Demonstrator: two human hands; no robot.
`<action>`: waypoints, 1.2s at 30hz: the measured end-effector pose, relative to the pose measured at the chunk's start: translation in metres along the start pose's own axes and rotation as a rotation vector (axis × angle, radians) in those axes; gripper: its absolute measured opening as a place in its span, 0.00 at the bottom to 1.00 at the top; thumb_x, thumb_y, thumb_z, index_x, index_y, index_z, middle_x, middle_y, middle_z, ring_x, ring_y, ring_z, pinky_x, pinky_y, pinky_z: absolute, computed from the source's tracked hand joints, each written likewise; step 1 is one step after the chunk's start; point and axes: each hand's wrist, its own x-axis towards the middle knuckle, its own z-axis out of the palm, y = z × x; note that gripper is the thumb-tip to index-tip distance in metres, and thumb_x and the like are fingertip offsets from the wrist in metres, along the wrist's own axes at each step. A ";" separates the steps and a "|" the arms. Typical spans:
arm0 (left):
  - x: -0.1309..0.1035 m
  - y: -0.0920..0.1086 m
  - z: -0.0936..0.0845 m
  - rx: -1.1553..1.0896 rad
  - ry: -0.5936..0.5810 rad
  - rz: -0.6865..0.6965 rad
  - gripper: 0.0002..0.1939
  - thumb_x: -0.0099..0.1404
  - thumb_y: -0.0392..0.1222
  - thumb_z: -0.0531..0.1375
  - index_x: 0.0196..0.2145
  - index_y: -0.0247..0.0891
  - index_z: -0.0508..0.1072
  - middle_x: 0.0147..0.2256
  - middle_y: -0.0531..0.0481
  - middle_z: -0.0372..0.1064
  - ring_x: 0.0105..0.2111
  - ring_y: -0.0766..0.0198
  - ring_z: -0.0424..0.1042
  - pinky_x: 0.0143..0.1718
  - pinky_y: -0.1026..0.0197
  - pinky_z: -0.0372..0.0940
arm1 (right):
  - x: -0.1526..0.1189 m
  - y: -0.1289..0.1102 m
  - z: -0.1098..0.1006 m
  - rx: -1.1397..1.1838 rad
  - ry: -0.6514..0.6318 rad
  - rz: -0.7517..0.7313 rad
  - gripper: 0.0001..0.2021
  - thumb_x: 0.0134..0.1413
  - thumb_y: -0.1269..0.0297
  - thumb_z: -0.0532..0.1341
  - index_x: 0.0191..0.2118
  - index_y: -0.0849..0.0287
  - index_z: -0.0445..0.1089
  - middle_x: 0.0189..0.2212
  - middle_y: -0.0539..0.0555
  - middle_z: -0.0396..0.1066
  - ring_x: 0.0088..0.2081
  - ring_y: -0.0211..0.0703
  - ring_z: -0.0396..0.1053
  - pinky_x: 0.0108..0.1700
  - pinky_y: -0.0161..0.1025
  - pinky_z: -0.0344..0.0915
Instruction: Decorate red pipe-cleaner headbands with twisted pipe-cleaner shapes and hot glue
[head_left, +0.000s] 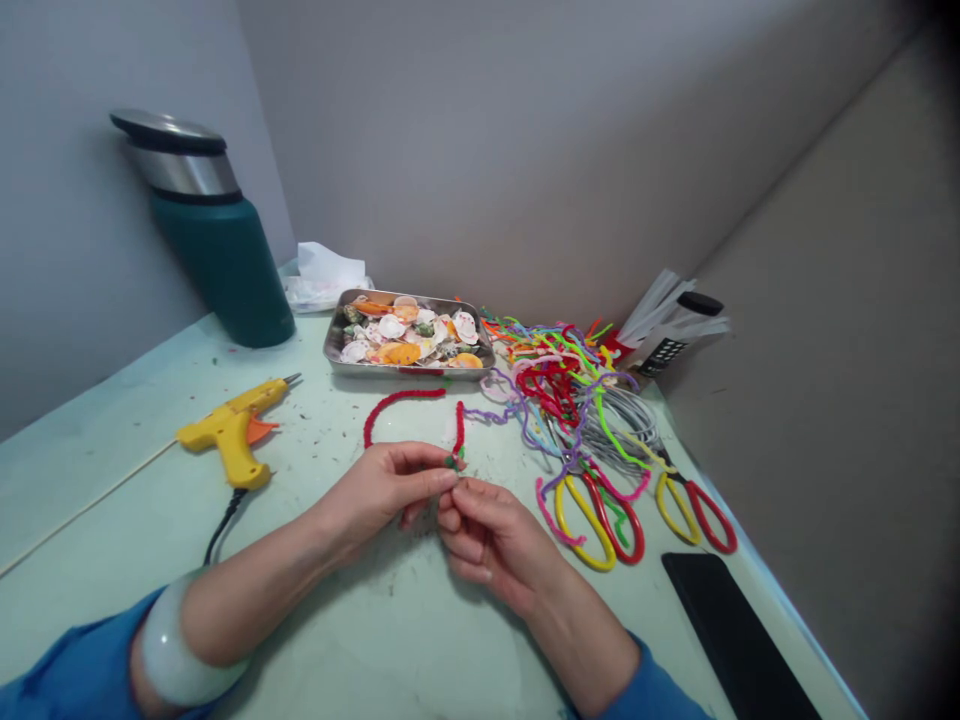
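Note:
My left hand (401, 480) pinches a red fuzzy wire (460, 425) near a small green twist on it. The red wire curves in a loop up and to the left, and its other end rises straight from my fingertips. Close against the left fingertips, my right hand (491, 535) has thumb and forefinger pressed together; what lies between them is too small to make out. A purple fuzzy wire (491, 413) lies just right of the red one.
Behind my hands sits a metal tray (405, 372) of shells. On the left are a yellow glue gun (232, 425) and a teal bottle (225, 260). Tangled colored wires (555, 385), scissors (600, 520), more scissors (697, 510) and a black phone-like slab (731, 630) lie right.

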 end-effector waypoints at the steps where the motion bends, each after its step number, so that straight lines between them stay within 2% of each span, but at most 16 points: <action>1: 0.000 0.000 0.000 0.015 -0.004 0.011 0.11 0.53 0.45 0.64 0.28 0.35 0.71 0.18 0.57 0.63 0.16 0.74 0.53 0.18 0.68 0.46 | 0.000 0.001 0.001 -0.058 0.008 -0.005 0.10 0.50 0.60 0.62 0.30 0.62 0.67 0.22 0.46 0.63 0.14 0.25 0.49 0.12 0.26 0.47; 4: 0.000 0.002 -0.001 0.044 -0.034 0.026 0.12 0.56 0.47 0.62 0.26 0.35 0.69 0.17 0.58 0.62 0.14 0.75 0.52 0.17 0.68 0.45 | -0.001 0.002 0.003 -0.340 0.135 -0.093 0.15 0.54 0.53 0.57 0.29 0.63 0.67 0.20 0.47 0.62 0.13 0.28 0.52 0.12 0.28 0.49; 6: 0.001 0.003 -0.003 0.063 -0.040 0.013 0.12 0.56 0.48 0.61 0.26 0.35 0.68 0.16 0.59 0.61 0.13 0.75 0.51 0.16 0.68 0.44 | -0.003 0.000 0.003 -0.609 0.299 -0.256 0.15 0.56 0.54 0.56 0.27 0.61 0.66 0.18 0.46 0.61 0.14 0.29 0.53 0.15 0.29 0.50; 8: 0.001 0.002 -0.005 0.085 -0.046 0.000 0.12 0.57 0.48 0.60 0.27 0.35 0.68 0.16 0.59 0.61 0.11 0.76 0.52 0.16 0.68 0.44 | -0.005 -0.002 0.003 -0.852 0.419 -0.466 0.11 0.57 0.58 0.56 0.29 0.60 0.66 0.21 0.47 0.63 0.19 0.32 0.58 0.21 0.30 0.55; 10: 0.002 0.001 -0.006 0.104 -0.076 -0.013 0.12 0.58 0.47 0.59 0.27 0.35 0.68 0.19 0.57 0.65 0.11 0.76 0.54 0.15 0.68 0.45 | -0.007 -0.004 0.004 -1.030 0.437 -0.640 0.06 0.57 0.63 0.56 0.35 0.58 0.68 0.28 0.51 0.67 0.27 0.37 0.64 0.29 0.33 0.60; 11: 0.002 0.000 -0.006 0.115 -0.099 -0.018 0.12 0.58 0.47 0.59 0.27 0.35 0.68 0.21 0.55 0.68 0.11 0.76 0.55 0.16 0.68 0.47 | -0.008 -0.005 0.004 -1.091 0.413 -0.696 0.07 0.58 0.65 0.55 0.39 0.57 0.69 0.32 0.52 0.68 0.32 0.39 0.65 0.33 0.35 0.61; 14: 0.001 -0.002 -0.005 0.151 -0.141 -0.039 0.13 0.59 0.48 0.58 0.24 0.34 0.68 0.23 0.53 0.69 0.12 0.76 0.56 0.16 0.69 0.49 | -0.009 -0.007 0.005 -1.199 0.325 -0.775 0.10 0.59 0.69 0.53 0.43 0.55 0.69 0.36 0.54 0.68 0.37 0.42 0.66 0.39 0.39 0.62; 17: 0.001 -0.003 -0.005 0.183 -0.128 -0.065 0.13 0.57 0.48 0.58 0.24 0.35 0.67 0.21 0.55 0.67 0.12 0.75 0.56 0.16 0.69 0.49 | -0.009 -0.008 0.004 -1.247 0.300 -0.790 0.08 0.59 0.69 0.53 0.38 0.56 0.70 0.33 0.54 0.68 0.36 0.42 0.66 0.38 0.38 0.62; 20: 0.002 -0.002 -0.004 0.232 -0.123 -0.071 0.13 0.56 0.49 0.58 0.24 0.36 0.66 0.19 0.56 0.66 0.11 0.75 0.56 0.14 0.69 0.48 | -0.009 -0.009 0.002 -1.356 0.275 -0.771 0.08 0.60 0.69 0.51 0.38 0.57 0.67 0.34 0.54 0.67 0.37 0.43 0.66 0.38 0.38 0.61; 26: 0.000 -0.003 -0.005 0.380 -0.183 -0.041 0.13 0.59 0.49 0.55 0.24 0.38 0.64 0.18 0.58 0.61 0.12 0.73 0.53 0.14 0.68 0.46 | -0.014 -0.011 0.000 -1.701 0.226 -0.630 0.08 0.61 0.69 0.47 0.39 0.59 0.62 0.33 0.55 0.66 0.31 0.42 0.64 0.33 0.38 0.56; 28: -0.001 -0.002 -0.006 0.501 -0.195 0.015 0.12 0.60 0.47 0.54 0.24 0.38 0.64 0.18 0.57 0.61 0.14 0.72 0.54 0.16 0.68 0.48 | -0.017 -0.013 0.002 -1.717 0.211 -0.566 0.07 0.62 0.68 0.47 0.37 0.58 0.60 0.31 0.53 0.66 0.30 0.42 0.63 0.32 0.38 0.55; 32: -0.003 0.002 -0.007 0.824 -0.162 0.233 0.11 0.61 0.43 0.53 0.23 0.38 0.67 0.20 0.56 0.62 0.21 0.67 0.59 0.23 0.67 0.51 | -0.022 -0.019 0.005 -1.646 0.177 -0.465 0.06 0.62 0.68 0.47 0.35 0.57 0.58 0.28 0.50 0.64 0.29 0.40 0.62 0.31 0.36 0.54; 36: -0.004 0.005 -0.006 0.927 -0.172 0.313 0.11 0.62 0.40 0.51 0.23 0.38 0.68 0.20 0.55 0.62 0.22 0.67 0.59 0.23 0.66 0.50 | -0.020 -0.022 0.005 -1.494 0.158 -0.428 0.07 0.62 0.67 0.48 0.32 0.56 0.58 0.26 0.47 0.62 0.29 0.39 0.61 0.31 0.35 0.53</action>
